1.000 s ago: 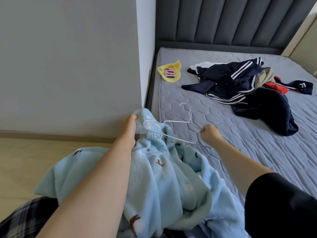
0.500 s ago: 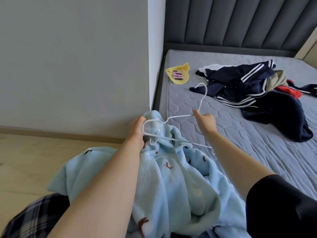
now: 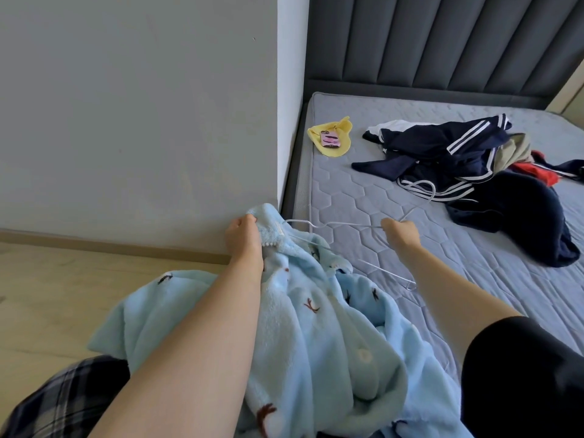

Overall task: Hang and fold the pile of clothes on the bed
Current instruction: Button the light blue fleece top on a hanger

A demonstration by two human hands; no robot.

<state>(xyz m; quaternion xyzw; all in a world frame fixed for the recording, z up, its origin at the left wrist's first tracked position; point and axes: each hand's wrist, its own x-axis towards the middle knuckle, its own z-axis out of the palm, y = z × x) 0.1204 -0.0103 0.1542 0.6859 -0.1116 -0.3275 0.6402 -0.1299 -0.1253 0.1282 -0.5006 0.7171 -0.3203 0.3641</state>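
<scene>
Head view records both bare arms extended over the near edge of a grey quilted mattress [image 3: 363, 191]; the left hand [image 3: 245, 238] is closed around the collar edge of a light-blue fleece garment printed with small animal figures [image 3: 316, 327], pinching the fabric at the bed's near left corner; the garment drapes downward from that grip across the person's lap and partly over the mattress edge. The right hand [image 3: 401, 230] is clenched on a thin white wire hanger [image 3: 347, 224] near the base of its hook; the hook curves up toward the far clothes; one shoulder of the hanger enters the garment's collar beside the left hand, the other end shows bare below the right forearm. A pile of dark navy striped clothes with beige and red pieces [image 3: 474, 162] lies well apart on the mattress, unfolded. A yellow cloth [image 3: 338, 150] with a pink phone [image 3: 330, 140] lying on it sits near the wall corner.
</scene>
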